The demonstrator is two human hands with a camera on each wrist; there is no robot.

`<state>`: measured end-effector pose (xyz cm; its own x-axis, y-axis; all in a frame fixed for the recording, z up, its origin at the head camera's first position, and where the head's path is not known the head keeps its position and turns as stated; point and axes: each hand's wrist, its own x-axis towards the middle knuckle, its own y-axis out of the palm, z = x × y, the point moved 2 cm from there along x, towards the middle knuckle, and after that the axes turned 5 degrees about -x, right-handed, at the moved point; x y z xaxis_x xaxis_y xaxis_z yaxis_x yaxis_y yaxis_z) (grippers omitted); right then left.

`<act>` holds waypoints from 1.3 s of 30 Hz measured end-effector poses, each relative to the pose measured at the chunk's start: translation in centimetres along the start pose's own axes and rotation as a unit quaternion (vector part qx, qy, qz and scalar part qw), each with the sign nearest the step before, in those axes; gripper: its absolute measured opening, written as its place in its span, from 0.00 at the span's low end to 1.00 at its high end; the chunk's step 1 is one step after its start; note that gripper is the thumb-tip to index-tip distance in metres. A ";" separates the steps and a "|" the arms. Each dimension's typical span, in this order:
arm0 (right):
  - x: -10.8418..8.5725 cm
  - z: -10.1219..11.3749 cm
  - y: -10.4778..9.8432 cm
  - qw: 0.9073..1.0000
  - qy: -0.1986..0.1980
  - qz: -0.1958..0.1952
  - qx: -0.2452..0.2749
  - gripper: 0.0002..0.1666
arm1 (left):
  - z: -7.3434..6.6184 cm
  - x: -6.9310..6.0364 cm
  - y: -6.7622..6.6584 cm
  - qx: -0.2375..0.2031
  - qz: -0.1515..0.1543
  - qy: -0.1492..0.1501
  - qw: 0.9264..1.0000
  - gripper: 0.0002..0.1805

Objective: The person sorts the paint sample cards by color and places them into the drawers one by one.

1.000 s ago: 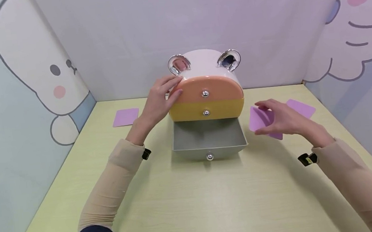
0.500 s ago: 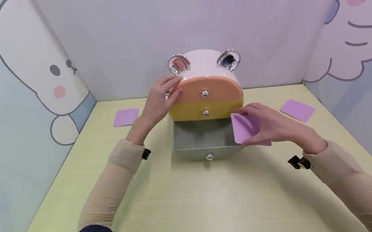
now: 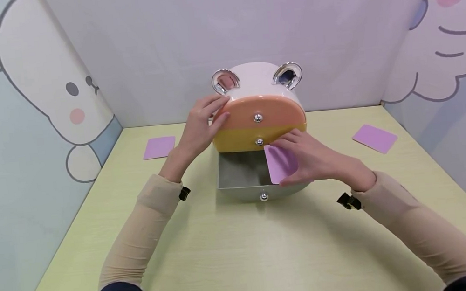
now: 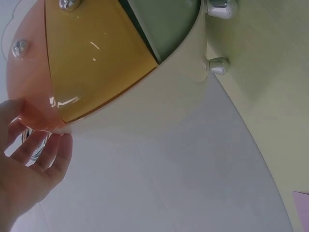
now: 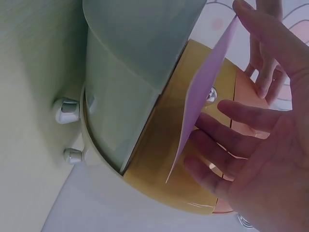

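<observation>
My left hand rests on the upper left corner of a small drawer cabinet, thumb on the orange drawer front and fingers at the white top. The cabinet has silver ears and a yellow middle drawer. Its grey bottom drawer is pulled out. Above that drawer's right half, my right hand holds a purple card between thumb and fingers. In the right wrist view the card looks thin and slightly bent, in front of the yellow drawer.
One purple card lies flat on the table at the left. Another purple card lies at the right. Behind the cabinet stands a pale wall, with cartoon-printed panels on both sides.
My right hand has carried the purple card leftward from the right side of the table to above the grey drawer. The left hand has stayed on the cabinet.
</observation>
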<state>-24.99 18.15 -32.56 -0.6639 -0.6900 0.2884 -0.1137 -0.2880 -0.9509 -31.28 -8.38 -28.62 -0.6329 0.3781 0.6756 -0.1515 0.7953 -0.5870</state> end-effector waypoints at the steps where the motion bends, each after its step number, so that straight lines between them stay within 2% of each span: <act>1: 0.1 0.1 0.1 1.000 0.000 -0.001 -0.001 0.57 | 0.0 0.0 0.0 0.000 0.000 0.000 1.000 0.20; 10: 0.4 0.5 0.7 1.000 -0.008 -0.003 -0.021 0.56 | 0.0 -0.2 0.0 0.001 0.003 -0.011 1.000 0.21; 23: 0.7 1.0 1.0 0.999 -0.005 0.014 -0.037 0.53 | 0.0 -0.2 0.1 -0.003 0.000 -0.004 1.000 0.21; 32: -0.1 0.8 0.7 0.999 -0.027 -0.029 -0.018 0.48 | -0.1 -0.2 0.0 -0.002 -0.004 0.003 1.000 0.21; 36: -1.3 -0.2 -0.3 0.999 0.002 -0.046 0.025 0.39 | -0.1 -0.1 0.0 -0.001 -0.005 0.001 1.000 0.20; 39: -2.7 -2.2 -1.3 0.994 0.033 -0.089 0.052 0.28 | 0.0 -0.1 0.0 -0.001 -0.004 -0.001 1.000 0.20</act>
<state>-24.72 21.87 -32.32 -0.6871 -0.5789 0.4390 -0.1579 -0.4708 -0.8680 -31.18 -8.44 -28.65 -0.6330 0.3716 0.6791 -0.1547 0.7989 -0.5813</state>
